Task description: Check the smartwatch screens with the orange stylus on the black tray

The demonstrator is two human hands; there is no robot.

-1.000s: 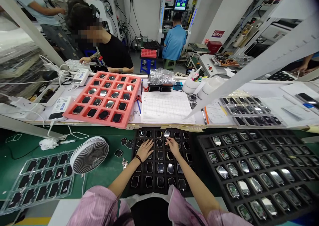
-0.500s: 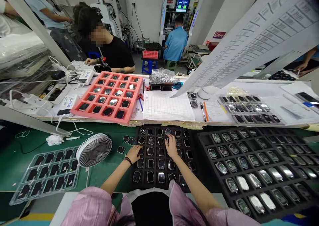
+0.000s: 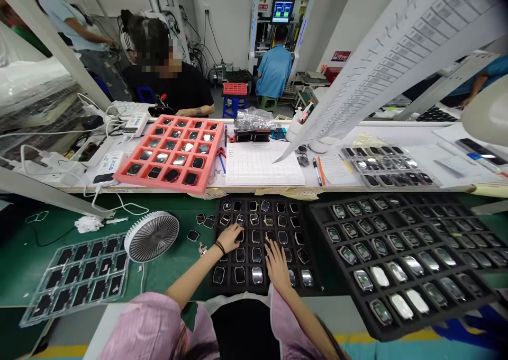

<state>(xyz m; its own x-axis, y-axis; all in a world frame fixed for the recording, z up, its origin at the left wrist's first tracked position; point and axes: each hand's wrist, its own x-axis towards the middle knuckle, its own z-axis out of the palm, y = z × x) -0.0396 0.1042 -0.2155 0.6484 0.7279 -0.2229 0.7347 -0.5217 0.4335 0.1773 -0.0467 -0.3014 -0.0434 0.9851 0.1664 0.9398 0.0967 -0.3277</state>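
A black foam tray (image 3: 248, 250) lies in front of me, its pockets holding several square smartwatch bodies without straps. My left hand (image 3: 229, 238) reaches over the tray's left half, fingers stretched out onto a watch body (image 3: 239, 236) in the middle rows and partly covering it. Over the right half, my right hand (image 3: 278, 264) lies palm down with fingers apart, fingertips near a watch body that they partly hide. Whether either hand presses on a watch cannot be made out. Left of the tray, loose watch pieces (image 3: 193, 235) and a small silvery metal part (image 3: 202, 249) lie on the green mat.
To the right is a larger black tray (image 3: 357, 291) of watch bodies. A small fan (image 3: 153, 236) and a clear plastic tray (image 3: 75, 278) stand left. On the shelf are a pink tray (image 3: 206, 182), a printed form (image 3: 262, 164) and pens. Hanging paper sheets (image 3: 381, 69) slant across the upper right.
My left hand has moved right, further onto the tray. My right hand has drawn back toward me from the far rows. The silvery part beside the tray now shows. The view has shifted slightly.
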